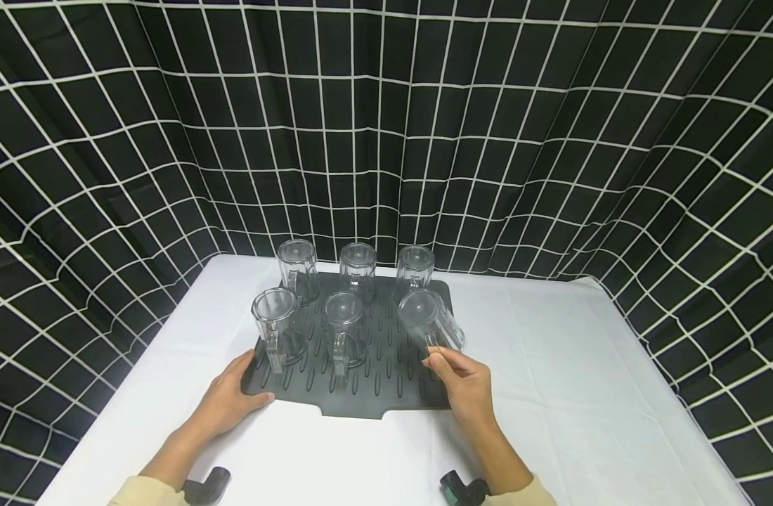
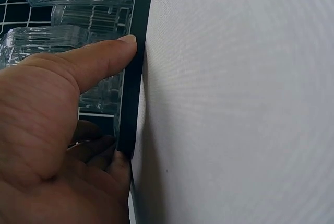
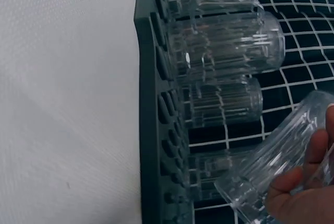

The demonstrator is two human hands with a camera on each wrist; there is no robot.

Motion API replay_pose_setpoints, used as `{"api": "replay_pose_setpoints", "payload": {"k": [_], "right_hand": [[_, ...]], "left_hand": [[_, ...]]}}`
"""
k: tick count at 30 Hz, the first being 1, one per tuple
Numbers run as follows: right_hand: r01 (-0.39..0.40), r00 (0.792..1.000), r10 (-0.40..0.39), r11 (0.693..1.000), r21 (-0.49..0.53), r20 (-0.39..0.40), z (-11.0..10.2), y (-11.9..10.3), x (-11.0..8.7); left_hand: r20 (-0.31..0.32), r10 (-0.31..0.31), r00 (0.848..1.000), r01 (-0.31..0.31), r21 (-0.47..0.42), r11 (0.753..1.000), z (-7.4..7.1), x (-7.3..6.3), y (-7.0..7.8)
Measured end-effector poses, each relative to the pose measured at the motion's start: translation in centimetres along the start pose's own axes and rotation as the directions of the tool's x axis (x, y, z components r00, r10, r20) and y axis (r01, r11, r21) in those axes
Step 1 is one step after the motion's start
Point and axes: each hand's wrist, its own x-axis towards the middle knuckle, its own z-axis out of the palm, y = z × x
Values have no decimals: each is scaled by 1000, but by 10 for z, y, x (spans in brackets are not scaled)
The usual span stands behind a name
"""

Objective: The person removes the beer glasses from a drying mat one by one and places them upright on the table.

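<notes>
My right hand point(image 1: 465, 383) grips a clear glass mug point(image 1: 442, 325) near its handle. This mug leans over the right part of a dark grey drying mat point(image 1: 377, 393), its mouth end toward the lower right. In the right wrist view the mug point(image 3: 279, 156) slants, with fingertips on its side. My left hand point(image 1: 228, 397) is spread around the mat's front left corner. Its thumb point(image 2: 102, 59) lies straight against the front edge, and the other fingers touch the left side. Nearest to it, a glass mug point(image 1: 277, 320) stands upside down on the mat.
Another upside-down mug point(image 1: 345, 327) stands at the front middle. Along the back are a left mug point(image 1: 300, 270), a middle mug point(image 1: 358, 270) and a right mug point(image 1: 414, 267). A white cloth point(image 1: 551, 365) covers the table; a black gridded curtain point(image 1: 386, 140) surrounds it.
</notes>
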Motion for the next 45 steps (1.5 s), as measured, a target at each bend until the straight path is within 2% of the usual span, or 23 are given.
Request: {"api": "replay_pose_setpoints", "payload": {"k": [9,14,17,21,27,29,33,37,41,45], "right_hand": [[70,997,-73,989,-130,-18,-4,-8,-4],[159,987,-154,967,-202,40,-7,-11,-4],[250,967,-231,936,-247,104,-9,-12,-3],[358,931,-318,893,-272,180,-10,-14,-1],[467,884,-417,815,-343,213,-9,-15,-1],[479,878,-430,800,-362,211,-9,-16,-2],[482,876,-431,793,-374,215,-9,-16,-2],[482,876,-429,782,-395,219,-10,-18,-3],[504,863,-454,757,-416,220,-10,-20,-3],[532,845,-496,735,-420,201,-10,-22,-1]], "left_hand": [[8,-14,1000,14,4,1000,0,0,1],[4,-13,1000,13,2,1000,0,0,1],[4,-12,1000,12,1,1000,0,0,1],[4,-13,1000,13,-3,1000,0,-1,1],[-3,-7,1000,7,3,1000,-1,-1,2],[-6,-3,1000,3,4,1000,-1,0,3],[-13,4,1000,-4,9,1000,-2,-1,3],[-22,-15,1000,15,5,1000,-6,-4,5],[-52,-62,997,60,-29,998,-17,-12,12],[-119,-61,991,53,-72,996,-35,-20,27]]}}
